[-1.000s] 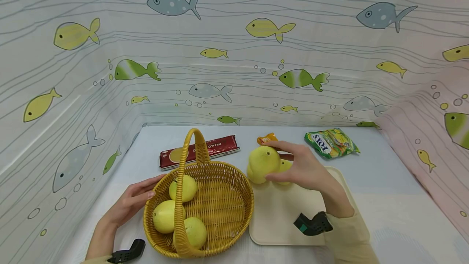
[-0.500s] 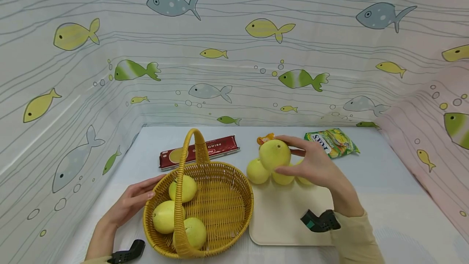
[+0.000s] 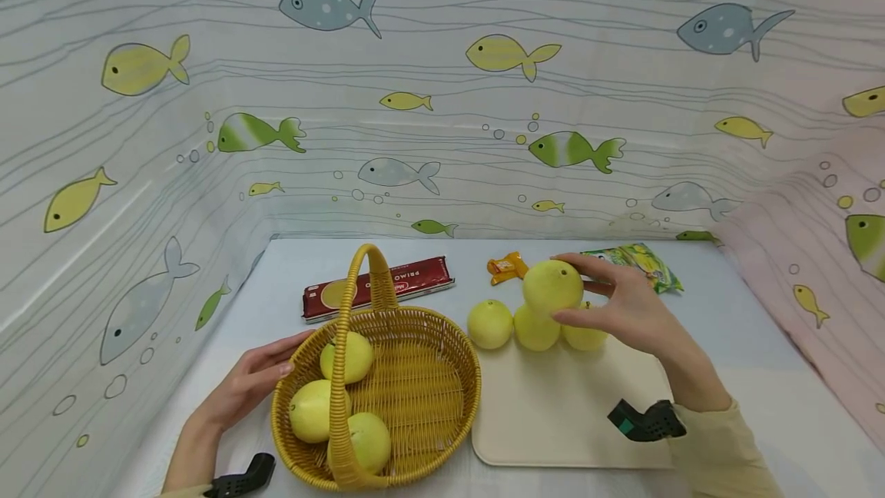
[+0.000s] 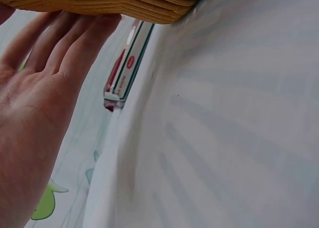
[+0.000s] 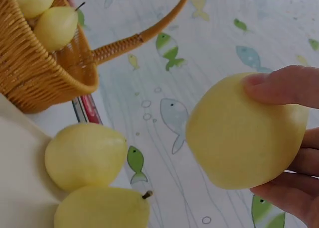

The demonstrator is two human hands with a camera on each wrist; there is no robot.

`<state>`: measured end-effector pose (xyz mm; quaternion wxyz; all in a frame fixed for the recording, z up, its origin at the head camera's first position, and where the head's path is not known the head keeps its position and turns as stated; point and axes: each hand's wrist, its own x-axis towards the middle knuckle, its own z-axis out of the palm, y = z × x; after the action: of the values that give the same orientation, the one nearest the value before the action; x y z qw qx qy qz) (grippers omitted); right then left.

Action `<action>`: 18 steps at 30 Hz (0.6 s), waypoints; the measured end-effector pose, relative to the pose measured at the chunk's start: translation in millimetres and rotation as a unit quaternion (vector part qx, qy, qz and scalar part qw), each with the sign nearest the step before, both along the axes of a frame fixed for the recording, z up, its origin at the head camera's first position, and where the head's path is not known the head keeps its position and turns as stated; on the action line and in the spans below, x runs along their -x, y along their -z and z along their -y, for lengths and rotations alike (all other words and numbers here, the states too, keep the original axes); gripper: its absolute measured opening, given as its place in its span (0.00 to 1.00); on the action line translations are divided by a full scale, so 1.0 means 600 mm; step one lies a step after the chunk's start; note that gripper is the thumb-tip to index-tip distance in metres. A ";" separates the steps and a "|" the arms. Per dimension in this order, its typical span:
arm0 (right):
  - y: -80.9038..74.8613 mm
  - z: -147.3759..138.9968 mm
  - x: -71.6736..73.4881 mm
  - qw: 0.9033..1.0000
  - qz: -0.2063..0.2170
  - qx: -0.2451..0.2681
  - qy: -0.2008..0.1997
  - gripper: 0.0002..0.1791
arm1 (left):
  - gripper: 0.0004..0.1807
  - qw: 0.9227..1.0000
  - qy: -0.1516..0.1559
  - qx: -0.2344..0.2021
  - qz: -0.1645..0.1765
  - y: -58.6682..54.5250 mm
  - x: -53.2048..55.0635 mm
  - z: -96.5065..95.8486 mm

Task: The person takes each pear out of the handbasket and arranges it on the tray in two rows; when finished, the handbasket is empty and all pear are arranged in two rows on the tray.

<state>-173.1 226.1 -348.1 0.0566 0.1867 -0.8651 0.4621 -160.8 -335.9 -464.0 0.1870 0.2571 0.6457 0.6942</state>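
Observation:
My right hand [image 3: 629,310] grips a round yellow pear [image 3: 551,288] between thumb and fingers, held up over the back of the cream tray [image 3: 574,413]. In the right wrist view the thumb presses on one side of this pear [image 5: 244,138], the fingers on the other. Three more pears [image 3: 490,324] stand in a row along the tray's far edge, the middle one partly hidden behind the held pear. My left hand [image 3: 242,383] touches the left side of the wicker basket [image 3: 470,398] with extended fingers. Inside the basket, at its left, lie three pears [image 3: 311,411].
Behind the basket lies a dark red biscuit pack [image 3: 422,277]. A small orange packet [image 3: 507,267] sits behind the tray. The green snack bag [image 3: 646,263] at the back right is partly covered by my right hand. The basket's tall handle [image 3: 342,360] arches up over it.
My right hand has carried the pear rightward, from above the left pear of the row to between the middle and right ones. My left hand and the basket have stayed put.

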 end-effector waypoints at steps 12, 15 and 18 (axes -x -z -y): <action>0.028 -0.079 -0.017 0.999 0.001 -0.024 0.043 0.39 | 0.28 1.000 -0.009 0.007 0.003 -0.001 -0.002 -0.004; 0.036 -0.094 -0.018 0.998 -0.005 -0.026 0.052 0.39 | 0.29 1.000 -0.004 0.004 0.002 -0.001 -0.001 -0.003; 0.043 -0.107 -0.017 0.998 -0.011 -0.026 0.056 0.38 | 0.29 1.000 -0.002 0.001 -0.002 -0.001 -0.001 0.000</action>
<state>-162.8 290.0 -373.8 0.0871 0.1448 -0.8851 0.4336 -160.2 -335.7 -463.4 0.1845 0.2572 0.6473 0.6934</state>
